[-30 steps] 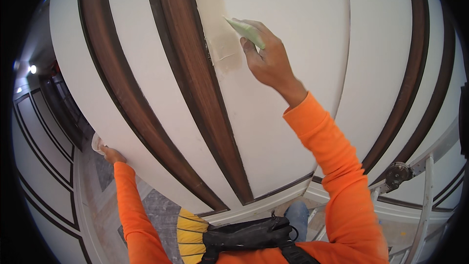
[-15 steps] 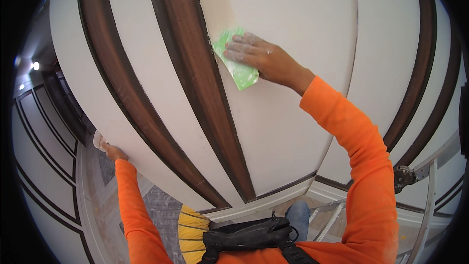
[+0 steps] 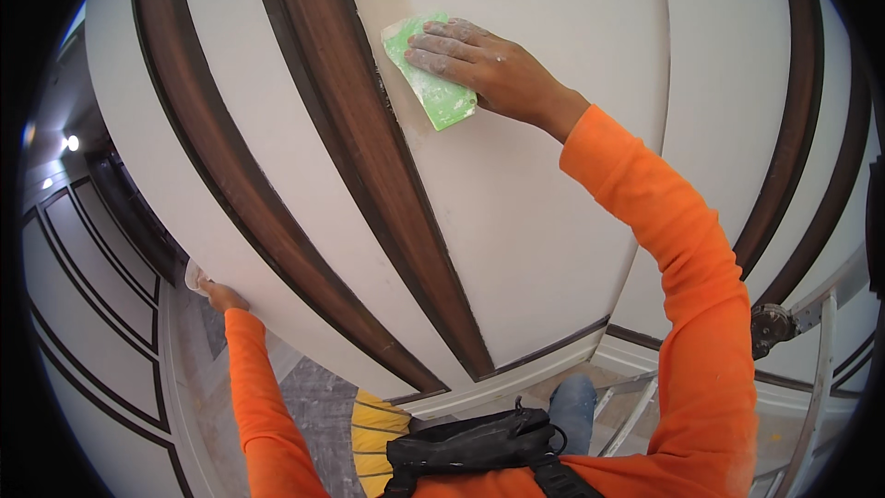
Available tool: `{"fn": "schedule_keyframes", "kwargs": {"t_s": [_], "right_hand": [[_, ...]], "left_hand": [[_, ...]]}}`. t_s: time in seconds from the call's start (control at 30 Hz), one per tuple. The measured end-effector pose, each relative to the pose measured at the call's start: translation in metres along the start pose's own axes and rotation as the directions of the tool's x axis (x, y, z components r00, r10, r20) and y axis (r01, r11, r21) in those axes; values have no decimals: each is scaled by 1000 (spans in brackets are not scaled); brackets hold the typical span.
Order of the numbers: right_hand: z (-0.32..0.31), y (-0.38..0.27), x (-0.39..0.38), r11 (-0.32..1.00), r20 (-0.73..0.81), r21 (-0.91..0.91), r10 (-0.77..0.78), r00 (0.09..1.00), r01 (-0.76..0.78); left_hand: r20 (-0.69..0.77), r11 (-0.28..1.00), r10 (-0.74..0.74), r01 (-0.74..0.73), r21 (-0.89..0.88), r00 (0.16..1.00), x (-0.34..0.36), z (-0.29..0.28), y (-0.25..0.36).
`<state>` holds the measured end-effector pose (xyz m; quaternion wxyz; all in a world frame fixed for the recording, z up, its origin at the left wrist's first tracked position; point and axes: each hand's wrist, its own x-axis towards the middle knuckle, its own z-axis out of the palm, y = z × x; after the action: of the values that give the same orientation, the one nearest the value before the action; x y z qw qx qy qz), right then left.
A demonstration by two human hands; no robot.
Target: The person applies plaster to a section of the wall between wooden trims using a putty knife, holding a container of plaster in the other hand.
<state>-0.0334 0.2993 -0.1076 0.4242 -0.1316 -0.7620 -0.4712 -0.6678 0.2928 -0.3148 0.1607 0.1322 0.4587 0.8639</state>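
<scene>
My right hand (image 3: 489, 65) presses a green sheet of sandpaper (image 3: 447, 103), dusted with white, flat against the white wall panel (image 3: 535, 212). White dust coats its fingers, which lie over the sheet. Just left of the sheet runs a dark brown wood trim strip (image 3: 355, 129) with a rough, whitish edge. Far to the left, my left hand (image 3: 221, 296) is at the wall's outer edge, its fingers around a pale, rounded object (image 3: 194, 278) that is too small to make out clearly.
A second brown strip (image 3: 207, 129) curves down the wall on the left. To my right stands a metal ladder (image 3: 820, 378) with a dark round hinge (image 3: 770, 327). A black bag (image 3: 470, 438) sits at my waist, beside a yellow striped item (image 3: 380, 438). A corridor with lights opens at far left.
My right hand has slid up the wall and slightly left with the sandpaper. My left hand stays at the wall's edge, while the view has shifted a little.
</scene>
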Motion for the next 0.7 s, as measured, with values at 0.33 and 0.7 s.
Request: {"fn": "schedule_keyframes", "kwargs": {"t_s": [0.33,0.7], "right_hand": [[1,-41,-64,969,260,186,-207,943,161],[-2,28,34,989,44,-107,-101,994,105]], "left_hand": [[-34,1000,16,-15,27,999,0,-6,-3],[-35,999,31,-31,-12,999,6,-9,2]]}}
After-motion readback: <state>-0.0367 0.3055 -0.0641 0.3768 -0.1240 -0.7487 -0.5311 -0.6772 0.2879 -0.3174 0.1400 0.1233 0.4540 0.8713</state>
